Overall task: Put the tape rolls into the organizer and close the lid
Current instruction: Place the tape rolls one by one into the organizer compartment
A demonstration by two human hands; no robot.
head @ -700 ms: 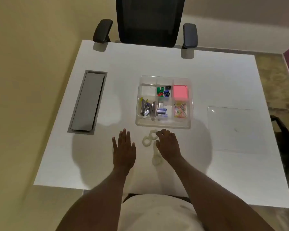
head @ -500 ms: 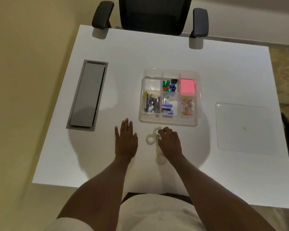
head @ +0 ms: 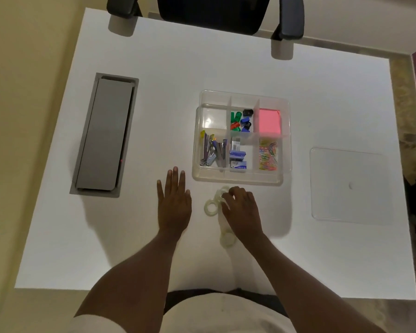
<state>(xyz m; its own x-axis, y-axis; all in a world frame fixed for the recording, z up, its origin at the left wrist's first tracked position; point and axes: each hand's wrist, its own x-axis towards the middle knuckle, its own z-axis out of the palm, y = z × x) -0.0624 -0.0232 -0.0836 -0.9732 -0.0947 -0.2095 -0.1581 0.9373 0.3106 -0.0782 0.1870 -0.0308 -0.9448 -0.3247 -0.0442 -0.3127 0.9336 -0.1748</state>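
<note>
Several clear tape rolls lie on the white table in front of the organizer. One tape roll (head: pixel 211 207) lies flat left of my right hand, two more (head: pixel 222 192) sit under my fingertips, and another (head: pixel 227 239) lies by my right wrist. My right hand (head: pixel 241 210) rests over them with fingers curled, touching the upper rolls; whether it grips one is unclear. My left hand (head: pixel 174 203) lies flat and open on the table. The clear organizer (head: pixel 238 177) stands just beyond, its top-left compartment (head: pixel 213 118) empty. Its clear lid (head: pixel 348 186) lies flat to the right.
The organizer's other compartments hold staplers, sharpeners, pink sticky notes, staple boxes and coloured paper clips. A grey cable-tray cover (head: pixel 105 135) is set into the table at the left. A black office chair (head: pixel 214 13) stands at the far edge.
The view has tilted down and closer. My right hand's fingers have curled more over the upper tape rolls. My left hand has stayed flat on the table.
</note>
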